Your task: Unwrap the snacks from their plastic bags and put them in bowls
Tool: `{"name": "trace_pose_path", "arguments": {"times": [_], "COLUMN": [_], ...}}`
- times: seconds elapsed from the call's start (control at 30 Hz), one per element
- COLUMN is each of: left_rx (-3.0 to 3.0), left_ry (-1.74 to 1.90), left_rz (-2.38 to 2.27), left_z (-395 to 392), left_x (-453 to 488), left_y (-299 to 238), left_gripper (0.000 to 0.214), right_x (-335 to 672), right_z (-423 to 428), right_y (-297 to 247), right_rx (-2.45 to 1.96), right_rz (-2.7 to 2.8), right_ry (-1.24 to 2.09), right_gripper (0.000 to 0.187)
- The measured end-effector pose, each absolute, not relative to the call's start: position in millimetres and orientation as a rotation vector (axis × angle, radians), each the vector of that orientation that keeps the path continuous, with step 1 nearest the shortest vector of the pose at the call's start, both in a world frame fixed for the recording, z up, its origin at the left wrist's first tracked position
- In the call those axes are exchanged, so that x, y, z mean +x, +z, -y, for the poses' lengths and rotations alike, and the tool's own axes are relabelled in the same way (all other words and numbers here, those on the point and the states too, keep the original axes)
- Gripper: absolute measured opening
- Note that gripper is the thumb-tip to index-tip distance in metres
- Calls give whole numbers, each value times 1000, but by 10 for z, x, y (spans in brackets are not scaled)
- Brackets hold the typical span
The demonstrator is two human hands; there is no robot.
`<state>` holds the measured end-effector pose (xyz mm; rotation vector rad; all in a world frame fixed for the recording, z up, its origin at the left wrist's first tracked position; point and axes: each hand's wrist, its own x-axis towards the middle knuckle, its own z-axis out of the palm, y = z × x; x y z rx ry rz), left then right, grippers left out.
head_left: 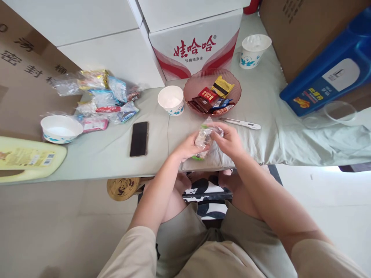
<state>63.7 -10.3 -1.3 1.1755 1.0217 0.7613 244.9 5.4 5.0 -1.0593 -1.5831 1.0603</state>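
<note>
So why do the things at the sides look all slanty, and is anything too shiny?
In the head view, the blue bottle and left brown box slant, probably wide-lens stretch; in the head view, glints hide details of the clear wrapper; in the head view, the floor glares near the right edge.

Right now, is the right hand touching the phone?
No, the right hand and left hand are both on the clear packet, while the phone lies apart on the cloth.
</note>
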Motion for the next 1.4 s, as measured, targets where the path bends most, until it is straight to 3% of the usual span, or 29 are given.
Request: {"name": "trace_pose_path", "arguments": {"times": [0.13, 0.33, 0.5, 0.6, 0.67, 0.83, 1.03, 1.4], "left_rx": [1112, 952, 1029, 1013, 991, 999, 1036, 1174], "left_ry": [940, 1062, 949, 949, 1018, 1108, 1137, 1123], "left_rz": [-1020, -1157, -1023, -975, -1012, -1069, -1155, -1267], "left_z": [78, 72, 97, 107, 104, 83, 34, -40], "left_x": [705, 733, 650, 617, 615, 624, 634, 627], "left_y": [-70, -140, -110, -51, -19, -13, -93, -122], "left_gripper": [72, 67, 83, 75, 69, 77, 55, 28], "right_x": [2394, 2267, 2253, 2249, 2230, 2200, 2329, 2475], "right_z": [-22, 34, -59, -87, -74, -22, -38, -139], "right_y": [44, -5, -88, -94, -78, -41, -43, -96], "right_rx": [-1022, -1068, -1015, -1035, -1049, -1047, -1073, -1186], "right_rz": [1802, 1992, 1805, 1694, 1695, 1699, 1695, 1843], "right_ry": [776, 708, 729, 719, 707, 671, 742, 676], "right_gripper": [25, 37, 19, 13, 13, 20, 31, 25]}}
